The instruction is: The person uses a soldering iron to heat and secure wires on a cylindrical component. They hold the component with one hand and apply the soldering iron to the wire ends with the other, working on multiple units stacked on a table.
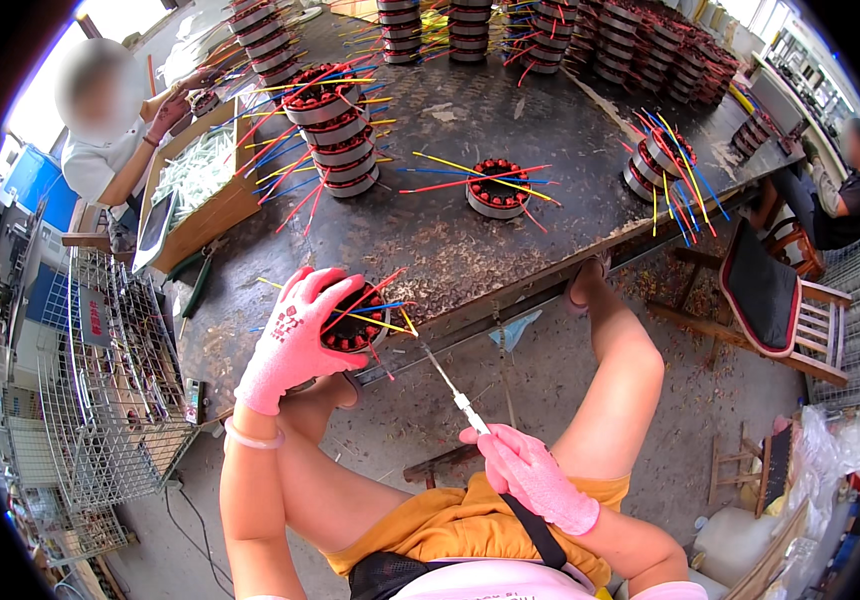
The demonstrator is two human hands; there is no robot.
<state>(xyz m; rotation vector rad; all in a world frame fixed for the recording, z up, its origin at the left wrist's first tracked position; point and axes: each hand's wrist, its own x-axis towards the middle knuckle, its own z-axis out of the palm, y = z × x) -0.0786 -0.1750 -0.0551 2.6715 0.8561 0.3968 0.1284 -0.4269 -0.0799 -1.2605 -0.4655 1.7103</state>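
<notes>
My left hand (pixel 295 330), in a pink glove, wraps its fingers round a motor stator (pixel 353 325) at the table's near edge. Red, blue and yellow wires stick out of this stator toward the right. Below and right of it, my gloved right hand (pixel 532 470) is closed on a thin white rod-like piece (pixel 440 372) with a thicker white end. Its far tip reaches the end of a yellow wire (pixel 408 318); whether they are joined, I cannot tell. Beyond, on the table, a single stator (pixel 498 190) lies flat with its wires spread.
Stacked stators (pixel 340 140) stand on the dark table (pixel 430 120), with more along its back. Two stators (pixel 660 160) lean at the right. Green-handled pliers (pixel 198 285) lie beside a carton (pixel 235 208) of white tubes. A co-worker (pixel 105 150) sits left. A chair (pixel 760 285) stands right.
</notes>
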